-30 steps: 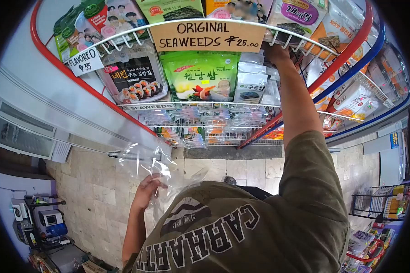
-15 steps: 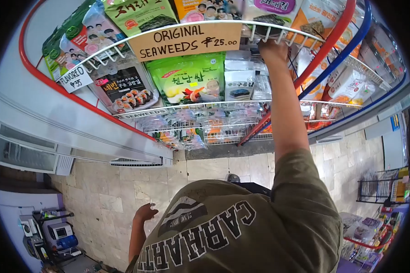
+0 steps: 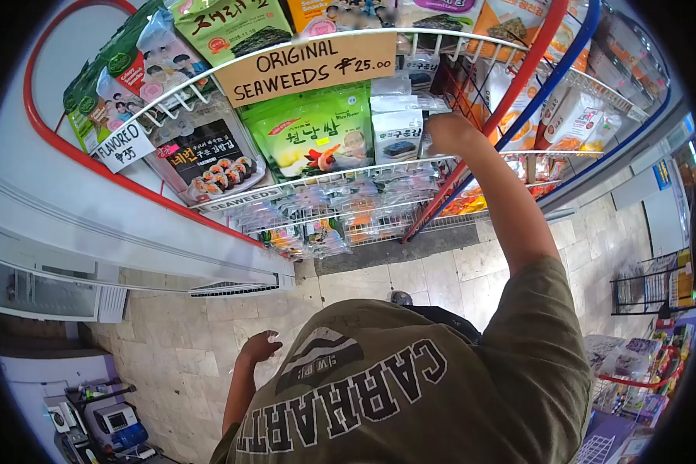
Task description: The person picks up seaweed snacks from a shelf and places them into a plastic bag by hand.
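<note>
My right hand [image 3: 447, 134] is at the wire rack's middle shelf, at the right edge of the small white seaweed packs [image 3: 397, 133]. Its fingers are blurred and partly hidden, so any grip on a pack cannot be made out. Left of these packs stands a green pouch [image 3: 309, 139], and further left a black pack with sushi rolls pictured [image 3: 213, 161]. Low beside the shirt, my left hand [image 3: 261, 346] hangs away from the rack with its fingers curled round a small pale or clear thing too small to name.
A cardboard price sign [image 3: 305, 68] hangs on the upper shelf's white wire edge. Red and blue rack bars [image 3: 510, 97] slant beside my right forearm. More packs fill the shelves above and below. Tiled floor [image 3: 178, 340] lies below, with another stocked rack [image 3: 642, 379] at lower right.
My right hand has come down and slightly left, out from under the upper shelf edge to beside the white packs. My left hand has risen slightly. The view has shifted a little.
</note>
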### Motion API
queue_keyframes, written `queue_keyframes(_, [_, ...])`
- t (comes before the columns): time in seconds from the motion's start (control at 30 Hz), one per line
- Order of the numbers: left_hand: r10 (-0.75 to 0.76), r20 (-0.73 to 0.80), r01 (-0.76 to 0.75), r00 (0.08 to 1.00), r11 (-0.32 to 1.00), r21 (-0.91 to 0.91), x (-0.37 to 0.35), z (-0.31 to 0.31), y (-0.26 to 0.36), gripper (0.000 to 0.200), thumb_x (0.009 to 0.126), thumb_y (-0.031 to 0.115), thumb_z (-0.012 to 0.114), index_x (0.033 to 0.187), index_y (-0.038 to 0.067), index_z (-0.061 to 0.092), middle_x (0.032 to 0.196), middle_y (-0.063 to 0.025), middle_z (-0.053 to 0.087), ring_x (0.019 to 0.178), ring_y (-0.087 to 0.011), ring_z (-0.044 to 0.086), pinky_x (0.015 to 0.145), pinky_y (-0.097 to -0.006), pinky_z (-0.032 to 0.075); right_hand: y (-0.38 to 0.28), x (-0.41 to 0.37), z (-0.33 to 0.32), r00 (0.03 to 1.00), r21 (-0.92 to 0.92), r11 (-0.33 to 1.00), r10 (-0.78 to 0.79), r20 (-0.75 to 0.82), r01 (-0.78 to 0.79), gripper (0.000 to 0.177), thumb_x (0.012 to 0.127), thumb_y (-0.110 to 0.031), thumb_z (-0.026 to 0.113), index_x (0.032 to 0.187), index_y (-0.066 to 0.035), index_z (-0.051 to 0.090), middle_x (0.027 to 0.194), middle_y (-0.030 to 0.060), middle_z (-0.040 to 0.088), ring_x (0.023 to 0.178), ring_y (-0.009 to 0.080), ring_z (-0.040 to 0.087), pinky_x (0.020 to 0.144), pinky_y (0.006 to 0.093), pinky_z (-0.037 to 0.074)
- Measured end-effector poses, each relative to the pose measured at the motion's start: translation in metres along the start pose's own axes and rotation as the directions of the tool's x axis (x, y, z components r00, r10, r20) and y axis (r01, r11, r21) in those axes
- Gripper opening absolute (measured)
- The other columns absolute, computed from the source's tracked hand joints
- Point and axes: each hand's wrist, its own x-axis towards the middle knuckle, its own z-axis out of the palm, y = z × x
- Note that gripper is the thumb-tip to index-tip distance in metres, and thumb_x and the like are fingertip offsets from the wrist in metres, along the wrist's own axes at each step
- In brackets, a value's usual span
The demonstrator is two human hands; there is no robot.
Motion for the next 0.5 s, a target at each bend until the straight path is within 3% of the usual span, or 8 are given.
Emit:
queue_keyframes(0.07, [0.019, 0.0, -0.019, 1.0, 1.0, 0.013, 0.003, -0.004, 0.003, 0.049, 0.078, 0.035, 0.062, 0.118, 0.007, 0.055, 0.108, -0.0189, 0.061, 0.101, -0.0326, 0.059, 0.086, -0.0371, 0.045, 0.001, 0.003, -0.003, 0.999, 0.032, 0.998, 0.047, 0.028, -0.048, 0.05, 0.067, -0.044, 0.069, 0.097, -0.005, 0.066, 0.097, 0.0151, 0.065, 0.096, 0.0288, 0.061, 0.083, 0.0394, 0.048])
queue_keyframes(0.1, [0.06, 0.002, -0.06, 0.998, 0.997, 0.045, 0.008, -0.001, -0.003, 0.051, 0.078, 0.036, 0.062, 0.119, 0.007, 0.054, 0.1, -0.0184, 0.063, 0.086, -0.0284, 0.062, 0.078, -0.036, 0.048, -0.002, 0.005, -0.005, 0.995, 0.059, 0.995, 0.079, 0.059, -0.083, 0.054, 0.067, -0.049, 0.068, 0.098, -0.004, 0.066, 0.097, 0.0153, 0.065, 0.096, 0.0292, 0.061, 0.084, 0.039, 0.048])
queue_keyframes(0.13, [0.1, 0.007, -0.1, 0.995, 0.992, 0.078, 0.012, 0.003, -0.01, 0.054, 0.078, 0.037, 0.062, 0.121, 0.007, 0.052, 0.091, -0.018, 0.066, 0.072, -0.0242, 0.066, 0.07, -0.0349, 0.05, -0.01, -0.001, -0.015, 0.985, 0.001, 0.997, 0.072, 0.157, -0.073, 0.069, 0.066, -0.053, 0.068, 0.112, -0.003, 0.059, 0.115, 0.0173, 0.058, 0.102, 0.03, 0.058, 0.087, 0.0394, 0.047])
queue_keyframes(0.17, [0.104, 0.007, -0.104, 0.995, 0.99, 0.091, 0.017, 0.006, -0.016, 0.054, 0.078, 0.037, 0.062, 0.121, 0.007, 0.052, 0.091, -0.018, 0.066, 0.072, -0.0242, 0.066, 0.07, -0.0349, 0.05, -0.008, -0.002, -0.008, 0.985, 0.007, 0.996, 0.082, 0.154, -0.084, 0.069, 0.066, -0.053, 0.068, 0.112, -0.003, 0.059, 0.115, 0.0173, 0.058, 0.102, 0.03, 0.058, 0.087, 0.0394, 0.047])
queue_keyframes(0.23, [0.128, 0.015, -0.129, 0.992, 0.989, 0.076, 0.025, 0.012, -0.027, 0.054, 0.078, 0.039, 0.062, 0.121, 0.007, 0.053, 0.093, -0.0181, 0.065, 0.072, -0.0249, 0.066, 0.07, -0.0351, 0.05, -0.004, 0.006, 0.017, 0.987, 0.072, 0.986, 0.155, -0.043, -0.152, 0.086, 0.063, -0.053, 0.069, 0.128, -0.002, 0.043, 0.134, 0.0191, 0.041, 0.11, 0.0314, 0.053, 0.089, 0.0408, 0.045])
queue_keyframes(0.27, [0.112, 0.04, -0.115, 0.993, 0.992, 0.061, 0.024, 0.012, -0.026, 0.056, 0.078, 0.043, 0.061, 0.12, 0.006, 0.053, 0.094, -0.0188, 0.065, 0.075, -0.0272, 0.065, 0.072, -0.0366, 0.05, -0.006, 0.011, 0.02, 0.977, 0.099, 0.972, 0.214, 0.008, -0.214, 0.099, 0.061, -0.048, 0.072, 0.137, -0.002, 0.026, 0.143, 0.0189, 0.024, 0.115, 0.0328, 0.049, 0.091, 0.0434, 0.045])
queue_keyframes(0.43, [0.057, 0.006, -0.057, 0.998, 0.998, -0.034, 0.014, 0.034, -0.038, 0.065, 0.079, 0.052, 0.057, 0.117, 0.0, 0.053, 0.109, -0.0232, 0.059, 0.104, -0.0343, 0.057, 0.089, -0.0373, 0.044, -0.021, -0.002, 0.013, 0.96, 0.258, 0.934, 0.271, -0.063, -0.247, 0.092, 0.061, -0.043, 0.071, 0.135, -0.006, 0.03, 0.14, 0.0216, 0.026, 0.11, 0.0389, 0.051, 0.09, 0.0432, 0.045])
queue_keyframes(0.5, [0.217, -0.198, -0.285, 0.956, 0.849, -0.445, -0.025, 0.037, -0.026, 0.065, 0.08, 0.053, 0.056, 0.116, -0.001, 0.054, 0.115, -0.0242, 0.056, 0.111, -0.0355, 0.052, 0.092, -0.037, 0.041, -0.023, 0.006, 0.017, 0.905, 0.284, 0.888, 0.408, -0.119, -0.363, 0.07, 0.069, -0.034, 0.064, 0.128, -0.006, 0.037, 0.13, 0.0193, 0.037, 0.106, 0.0363, 0.054, 0.087, 0.0441, 0.047])
